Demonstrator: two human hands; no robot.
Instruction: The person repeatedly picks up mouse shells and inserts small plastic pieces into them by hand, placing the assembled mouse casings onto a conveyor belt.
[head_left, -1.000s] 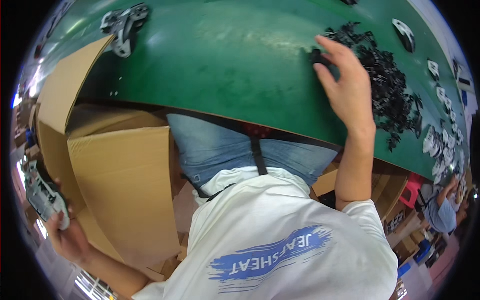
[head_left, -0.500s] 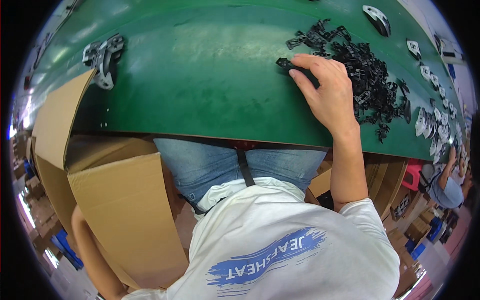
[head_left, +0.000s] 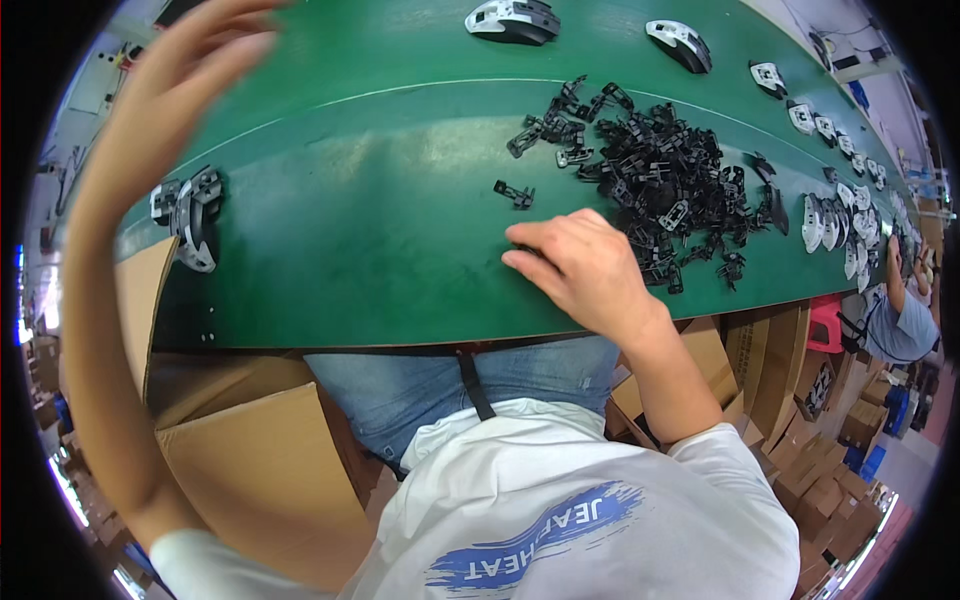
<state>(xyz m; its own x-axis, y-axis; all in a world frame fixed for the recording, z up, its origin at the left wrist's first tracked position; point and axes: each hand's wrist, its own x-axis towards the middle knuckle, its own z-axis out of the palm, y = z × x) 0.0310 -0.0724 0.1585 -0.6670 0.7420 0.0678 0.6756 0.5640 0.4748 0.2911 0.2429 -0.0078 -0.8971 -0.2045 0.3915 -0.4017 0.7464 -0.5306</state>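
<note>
My right hand (head_left: 580, 268) hovers over the green table (head_left: 380, 240), left of a heap of small black plastic parts (head_left: 665, 175). Its thumb and index finger are drawn together. Something dark shows between their tips, too small to make out. A single black plastic part (head_left: 516, 195) lies apart from the heap, just beyond these fingertips. My left hand (head_left: 190, 75) is raised at the upper left, its fingers smeared by motion. Below that hand, a few white-and-black curved plastic shells (head_left: 192, 215) lie together at the table's left side.
An open cardboard box (head_left: 265, 480) stands against the table's near edge at left. White-and-black shells (head_left: 512, 22) lie along the far side. More white shells (head_left: 838, 225) are grouped at right, where another person (head_left: 900, 320) sits. Cardboard boxes (head_left: 830, 510) fill the lower right.
My left arm has come up from beside the box to above the table's left side. My right hand has drawn nearer to me, away from the lone black part. The view has shifted.
</note>
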